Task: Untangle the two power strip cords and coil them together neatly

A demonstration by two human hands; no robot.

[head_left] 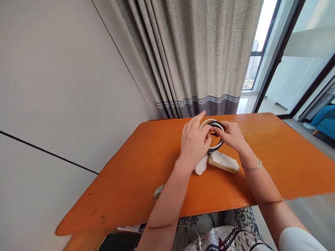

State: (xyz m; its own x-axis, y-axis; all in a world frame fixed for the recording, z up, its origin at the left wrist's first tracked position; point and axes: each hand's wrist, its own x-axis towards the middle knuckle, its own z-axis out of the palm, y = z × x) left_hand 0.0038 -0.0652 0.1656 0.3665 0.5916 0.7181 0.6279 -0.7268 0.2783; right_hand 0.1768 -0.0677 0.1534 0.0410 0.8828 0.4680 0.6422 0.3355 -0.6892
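A coil of black and white cable (215,149) is held up over the table between my two hands. My right hand (231,135) pinches the coil's upper right side between thumb and fingers. On its left side, my left hand (194,142) closes thumb and a finger on the loops while its other fingers stretch out, partly covering the coil. Just below lie two power strips: a white rounded-end one (201,166), half hidden by my left hand, and a longer yellowed-white one (224,161) set at an angle.
The orange-brown wooden table (125,174) stands against a pale wall panel and a grey curtain (204,52). A small pale object (158,191) is partly hidden by my left forearm. Below the front edge lies a dark flat object (118,242). A blue chair (324,120) is far right.
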